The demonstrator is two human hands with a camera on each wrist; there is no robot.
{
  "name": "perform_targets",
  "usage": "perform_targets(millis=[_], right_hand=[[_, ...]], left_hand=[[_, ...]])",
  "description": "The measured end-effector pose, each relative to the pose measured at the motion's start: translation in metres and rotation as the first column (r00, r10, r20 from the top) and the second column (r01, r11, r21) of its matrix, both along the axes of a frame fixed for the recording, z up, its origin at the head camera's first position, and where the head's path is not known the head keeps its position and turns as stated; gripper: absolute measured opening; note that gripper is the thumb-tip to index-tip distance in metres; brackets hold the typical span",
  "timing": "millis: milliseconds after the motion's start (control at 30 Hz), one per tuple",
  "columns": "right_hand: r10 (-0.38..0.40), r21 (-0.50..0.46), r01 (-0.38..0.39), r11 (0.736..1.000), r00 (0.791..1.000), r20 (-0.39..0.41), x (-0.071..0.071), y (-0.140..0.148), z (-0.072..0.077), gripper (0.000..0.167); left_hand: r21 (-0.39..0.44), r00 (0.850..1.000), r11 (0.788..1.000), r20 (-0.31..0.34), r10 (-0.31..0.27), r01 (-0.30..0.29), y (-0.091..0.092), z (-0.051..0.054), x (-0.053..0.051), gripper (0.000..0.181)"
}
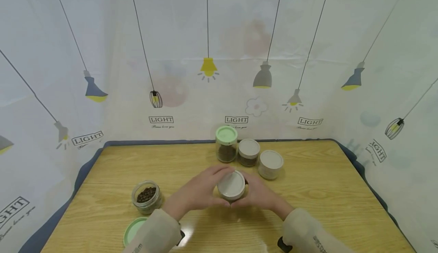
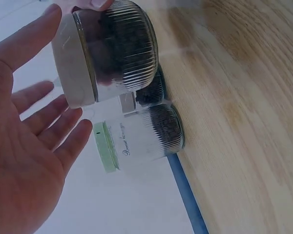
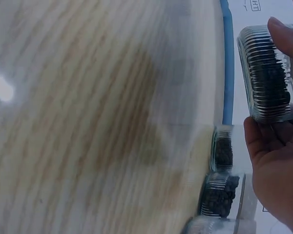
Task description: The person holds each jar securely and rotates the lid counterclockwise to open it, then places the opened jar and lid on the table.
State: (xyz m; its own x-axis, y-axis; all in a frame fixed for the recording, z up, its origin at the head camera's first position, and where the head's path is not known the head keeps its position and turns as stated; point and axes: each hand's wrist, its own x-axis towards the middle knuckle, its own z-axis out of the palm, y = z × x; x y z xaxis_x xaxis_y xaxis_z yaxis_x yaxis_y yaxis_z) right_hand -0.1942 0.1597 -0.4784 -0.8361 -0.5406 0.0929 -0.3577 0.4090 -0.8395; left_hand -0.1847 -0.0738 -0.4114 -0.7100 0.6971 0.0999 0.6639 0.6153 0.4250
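Observation:
Both hands hold a ribbed glass jar with a white lid [image 1: 231, 185] in front of me; dark contents show through its glass [image 2: 119, 48]. My left hand [image 1: 202, 187] goes round its left side, thumb and fingers at the lid in the left wrist view. From the right, my right hand [image 1: 259, 195] grips the glass body, thumb on one side and fingers on the other in the right wrist view. The jar appears raised off the table. Left of the hands stands an open glass jar of coffee beans [image 1: 146, 196], with a green lid [image 1: 134, 230] lying nearer to me.
At the back stand a taller green-lidded jar [image 1: 226, 143] with dark contents, a white-lidded jar [image 1: 248, 152] with dark contents, and another white-lidded jar [image 1: 270, 164]. They are on the wooden table [image 1: 325, 192], which a printed cloth [image 1: 191, 93] surrounds.

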Motion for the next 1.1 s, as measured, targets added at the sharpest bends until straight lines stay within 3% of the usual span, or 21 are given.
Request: perform_targets(millis=[167,367,500,733,1100], right_hand=[[0.032,0.017,-0.033,0.999,0.999,0.023,0.005,-0.007,-0.003,0.087],[0.055,-0.001,-0.055,0.998,0.997,0.062,0.009,-0.011,-0.005,0.087],[0.057,-0.009,-0.057,0.998,0.996,0.065,0.012,-0.013,-0.007,0.085],[0.04,-0.015,-0.04,0.999,0.999,0.026,0.015,-0.015,-0.006,0.086],[0.028,0.008,-0.028,1.0,1.0,0.003,0.019,-0.015,-0.01,0.084]], left_hand=[[-0.042,0.998,0.997,-0.014,-0.058,0.058,0.003,-0.001,0.003,0.08],[-0.081,0.994,0.993,-0.056,-0.092,0.087,0.005,-0.001,0.006,0.071],[-0.088,0.992,0.992,-0.08,-0.097,0.09,0.005,-0.002,0.007,0.068],[-0.028,0.977,0.995,-0.188,-0.1,0.097,0.005,-0.008,0.007,0.068],[-0.076,0.968,0.994,-0.231,-0.096,0.08,0.006,-0.013,0.011,0.072]])
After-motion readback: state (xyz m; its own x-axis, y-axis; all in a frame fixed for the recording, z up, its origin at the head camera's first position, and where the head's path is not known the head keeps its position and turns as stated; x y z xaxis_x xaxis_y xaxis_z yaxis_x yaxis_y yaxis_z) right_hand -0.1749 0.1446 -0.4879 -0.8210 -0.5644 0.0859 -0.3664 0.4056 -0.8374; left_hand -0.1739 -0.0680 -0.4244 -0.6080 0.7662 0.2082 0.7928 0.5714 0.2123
